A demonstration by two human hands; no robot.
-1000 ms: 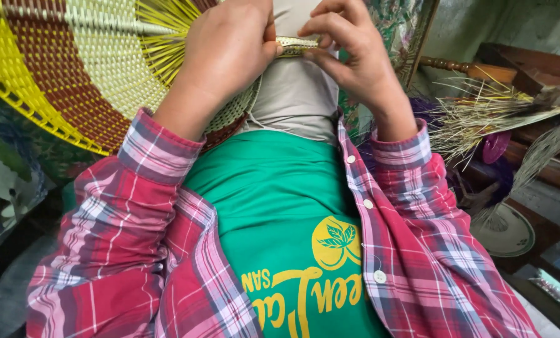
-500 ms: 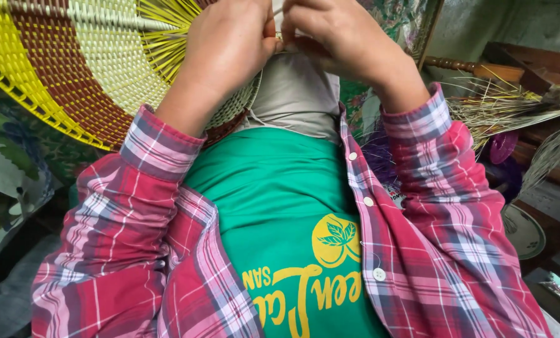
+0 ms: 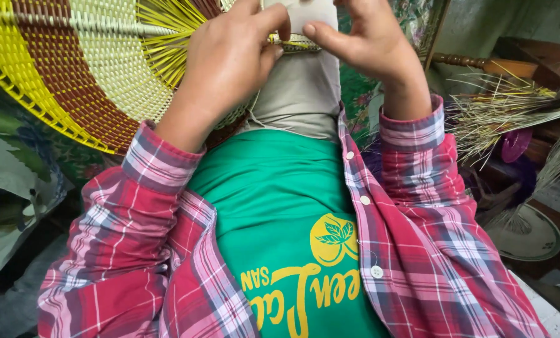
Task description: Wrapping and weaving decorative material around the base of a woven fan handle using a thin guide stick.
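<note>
My left hand and my right hand meet at the top of the view, above my lap. Their fingertips pinch a small woven piece of pale straw strips between them. Just above it shows a pale flat strip, partly cut off by the frame edge. A large round woven mat with yellow, brown and pale green bands lies under and left of my left hand, its loose yellow strands fanning toward the fingers. I wear a red plaid shirt over a green top.
A bundle of dry straw lies at the right on dark wooden furniture. A round grey plate sits lower right. Green leaf-patterned cloth covers the left side.
Both hands have drawn closer to the camera and slightly apart at the top edge. The right hand shifted from covering the woven piece to pinching its right end.
</note>
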